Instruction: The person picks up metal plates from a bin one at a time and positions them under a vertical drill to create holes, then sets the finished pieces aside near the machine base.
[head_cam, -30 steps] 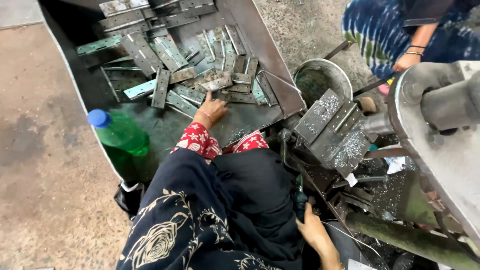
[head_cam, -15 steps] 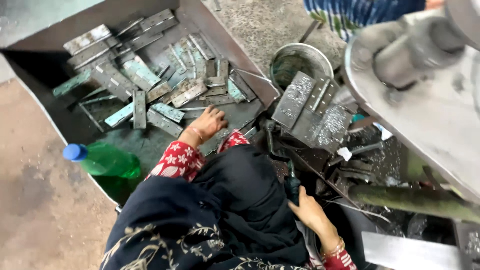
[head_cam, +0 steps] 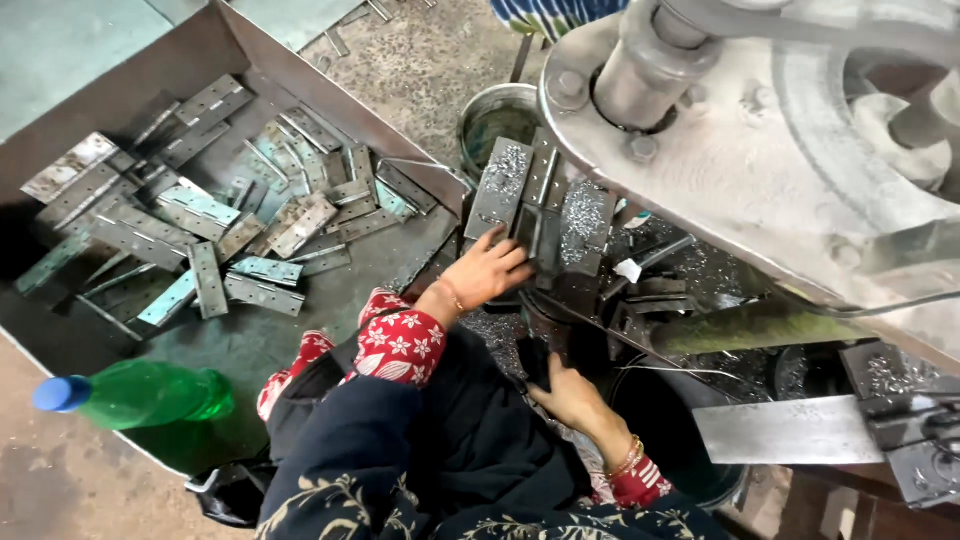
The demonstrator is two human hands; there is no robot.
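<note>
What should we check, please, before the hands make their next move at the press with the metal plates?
1. Left hand at the press fixture: fingertips touch the plates there, ok.
2. Piece gripped by the left hand: cannot tell, the fingers hide it.
3. Right hand position: low beside the dark machine parts, its palm hidden; hold cannot tell.
4. Supply of hinge plates in the metal tray: plenty, loosely piled, ok.
5. Metal shavings on the fixture: not ok, the surface is littered.
6. Green bottle: lying on its side at the tray's near edge, apart from both hands, ok.
</note>
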